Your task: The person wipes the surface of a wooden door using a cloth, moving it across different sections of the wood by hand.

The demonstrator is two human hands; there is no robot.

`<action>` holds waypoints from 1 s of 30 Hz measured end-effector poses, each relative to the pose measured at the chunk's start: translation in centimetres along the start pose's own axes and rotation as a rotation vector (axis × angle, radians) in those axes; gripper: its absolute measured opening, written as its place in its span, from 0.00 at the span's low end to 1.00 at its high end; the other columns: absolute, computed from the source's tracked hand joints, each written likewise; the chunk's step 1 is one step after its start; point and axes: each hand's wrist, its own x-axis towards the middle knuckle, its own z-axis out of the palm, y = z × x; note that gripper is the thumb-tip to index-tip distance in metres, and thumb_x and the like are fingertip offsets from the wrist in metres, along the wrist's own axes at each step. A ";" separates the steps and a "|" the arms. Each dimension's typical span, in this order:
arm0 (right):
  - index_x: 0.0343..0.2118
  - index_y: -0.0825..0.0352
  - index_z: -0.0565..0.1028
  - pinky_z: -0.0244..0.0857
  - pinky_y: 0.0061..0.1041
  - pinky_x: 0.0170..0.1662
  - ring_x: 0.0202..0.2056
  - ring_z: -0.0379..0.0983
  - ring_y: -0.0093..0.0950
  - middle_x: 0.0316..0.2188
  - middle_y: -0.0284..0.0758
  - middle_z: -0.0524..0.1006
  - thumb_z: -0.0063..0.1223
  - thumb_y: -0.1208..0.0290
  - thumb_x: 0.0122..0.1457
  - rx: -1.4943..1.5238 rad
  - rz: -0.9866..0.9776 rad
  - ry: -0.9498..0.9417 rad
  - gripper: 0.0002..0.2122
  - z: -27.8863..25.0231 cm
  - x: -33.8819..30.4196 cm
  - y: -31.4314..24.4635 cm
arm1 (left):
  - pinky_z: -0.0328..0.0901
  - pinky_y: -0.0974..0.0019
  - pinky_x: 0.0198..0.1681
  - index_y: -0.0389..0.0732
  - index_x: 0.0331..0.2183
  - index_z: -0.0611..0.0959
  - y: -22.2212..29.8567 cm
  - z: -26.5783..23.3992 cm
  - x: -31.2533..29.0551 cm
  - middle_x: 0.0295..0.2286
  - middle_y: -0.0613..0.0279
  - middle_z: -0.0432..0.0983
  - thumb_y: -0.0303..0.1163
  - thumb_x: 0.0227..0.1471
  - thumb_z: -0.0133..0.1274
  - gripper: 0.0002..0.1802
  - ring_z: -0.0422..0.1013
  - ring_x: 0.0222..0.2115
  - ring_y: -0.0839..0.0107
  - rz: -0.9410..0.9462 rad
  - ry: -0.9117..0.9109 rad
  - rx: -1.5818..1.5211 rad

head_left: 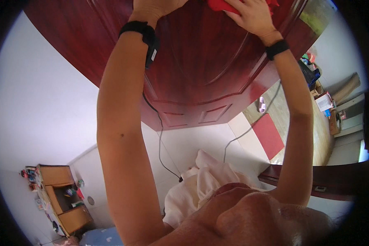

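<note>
A dark red-brown panelled door (192, 53) stands in front of me, and both my arms reach up along it. My right hand (252, 16) is at the top edge of the view with its fingers on a bright red cloth (221, 5), holding it against the door's surface. My left hand (160, 6) is farther left, close to the door. Its fingers are cut off by the upper edge of the view, so what they do is hidden. Each wrist wears a black band, and a dark cable hangs from each.
A wooden cabinet (55, 176) with small items stands at the lower left. Through the doorway on the right lie a red mat (268, 135) and a slipper (261, 104). Boxes (324, 101) stand by the far wall. The door frame (336, 180) is at the right.
</note>
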 end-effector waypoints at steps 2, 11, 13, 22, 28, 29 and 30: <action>0.56 0.53 0.75 0.47 0.50 0.68 0.65 0.57 0.43 0.63 0.42 0.64 0.63 0.64 0.45 -0.056 0.015 0.019 0.29 -1.1 -1.5 3.1 | 0.46 0.46 0.67 0.55 0.56 0.75 0.0 -0.2 0.1 0.62 0.67 0.61 0.41 0.55 0.53 0.26 0.53 0.64 0.60 -0.002 0.013 -0.025; 0.60 0.60 0.70 0.52 0.40 0.65 0.62 0.59 0.49 0.61 0.51 0.64 0.56 0.68 0.59 -0.172 0.694 0.616 0.25 0.3 -1.8 7.3 | 0.46 0.42 0.66 0.55 0.57 0.74 0.9 -0.5 1.1 0.62 0.67 0.60 0.41 0.54 0.53 0.28 0.53 0.64 0.57 -0.003 -0.052 -0.003; 0.59 0.57 0.71 0.49 0.47 0.66 0.64 0.57 0.48 0.62 0.49 0.63 0.61 0.71 0.52 -0.194 0.535 0.495 0.28 0.4 0.0 4.0 | 0.46 0.43 0.66 0.55 0.57 0.74 0.2 -0.7 1.5 0.62 0.67 0.60 0.42 0.54 0.53 0.28 0.52 0.64 0.58 0.006 -0.048 0.009; 0.59 0.50 0.73 0.48 0.45 0.68 0.65 0.59 0.38 0.61 0.38 0.66 0.63 0.65 0.47 -0.017 0.046 0.097 0.31 -0.5 -3.3 2.8 | 0.45 0.43 0.67 0.56 0.58 0.73 0.3 -1.0 1.6 0.62 0.66 0.61 0.41 0.54 0.52 0.29 0.54 0.64 0.58 -0.017 -0.069 -0.034; 0.61 0.58 0.69 0.51 0.40 0.66 0.64 0.56 0.47 0.64 0.47 0.61 0.57 0.73 0.56 -0.082 0.671 0.467 0.27 -3.2 -4.1 7.6 | 0.46 0.48 0.67 0.68 0.58 0.73 0.2 0.9 0.9 0.62 0.79 0.61 0.46 0.59 0.50 0.25 0.55 0.64 0.65 -0.010 0.036 0.036; 0.61 0.58 0.69 0.50 0.40 0.66 0.64 0.56 0.47 0.64 0.48 0.61 0.57 0.73 0.57 -0.084 0.712 0.525 0.27 -2.8 -3.7 7.6 | 0.46 0.47 0.67 0.68 0.58 0.73 0.1 0.8 0.9 0.62 0.79 0.61 0.46 0.59 0.50 0.25 0.55 0.64 0.64 -0.027 0.027 0.043; 0.61 0.59 0.69 0.50 0.40 0.66 0.64 0.57 0.47 0.64 0.48 0.61 0.56 0.73 0.57 -0.071 0.746 0.578 0.26 -2.1 -2.9 7.1 | 0.46 0.47 0.67 0.68 0.58 0.73 0.2 0.7 0.6 0.62 0.79 0.61 0.46 0.59 0.50 0.25 0.55 0.64 0.64 -0.023 0.025 0.046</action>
